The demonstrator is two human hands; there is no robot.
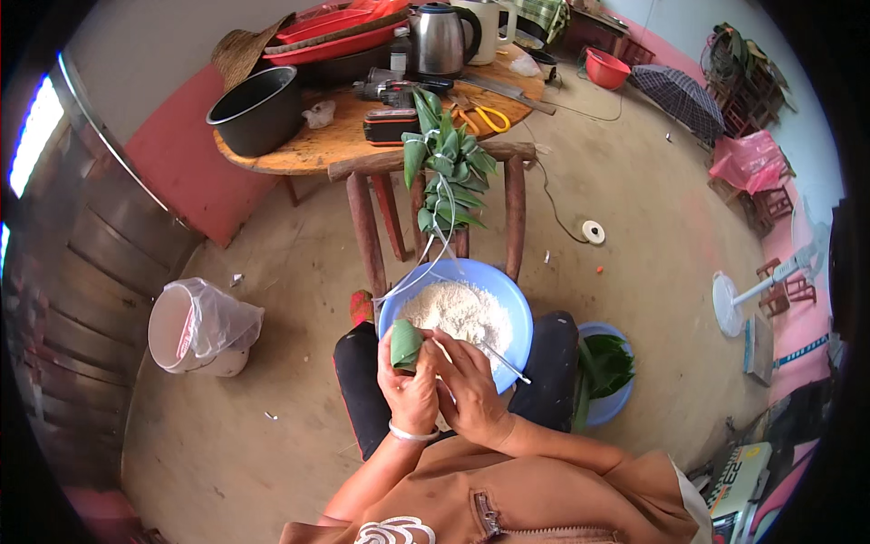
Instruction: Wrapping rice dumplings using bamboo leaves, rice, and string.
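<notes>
My left hand [409, 394], with a pale bangle on its wrist, holds a small packet folded from green leaf [406, 343]. My right hand [474, 391] reaches in from the other side, its fingertips at the packet's right edge beside my left thumb. Part of that contact is hidden by the fingers. Just beyond and under the hands is a blue plastic basin [520, 306] of white rice grains [455, 309]. A metal spoon [506, 364] leans in it, handle over the rim. Tied leaf-wrapped bundles [452, 163] hang by white strings [445, 204] from a wooden chair back [360, 217].
Right of my knee, a second blue basin [605, 411] holds broad green leaves [608, 367]. A lined white bucket [170, 333] stands left. The wooden table [312, 146] beyond carries a black pot [262, 119], a steel kettle [440, 41], a power drill [394, 92] and yellow-handled scissors [493, 117].
</notes>
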